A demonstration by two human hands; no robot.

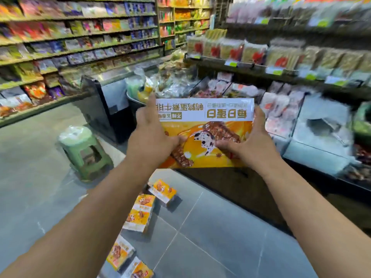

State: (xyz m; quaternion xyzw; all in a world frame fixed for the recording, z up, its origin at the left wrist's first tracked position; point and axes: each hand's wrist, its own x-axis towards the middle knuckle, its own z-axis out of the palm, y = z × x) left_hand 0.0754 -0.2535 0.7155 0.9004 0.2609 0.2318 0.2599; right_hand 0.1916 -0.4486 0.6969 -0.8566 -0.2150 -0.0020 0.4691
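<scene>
Shop aisle, hands (pixel 204 141) gripping yellow-and-white box (pixel 208 125)

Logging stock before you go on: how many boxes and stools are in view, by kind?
Held box: 1
Floor boxes: 4 (the blurred second one may be two)
Stool: 1
Total: 6

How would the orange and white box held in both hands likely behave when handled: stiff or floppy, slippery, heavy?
Probably stiff: the orange and white box shows flat faces and straight edges though the left hand and right hand grip only its ends. Likely light, as thumbs and fingers alone carry it. Its smooth printed surface may be slippery.
</scene>
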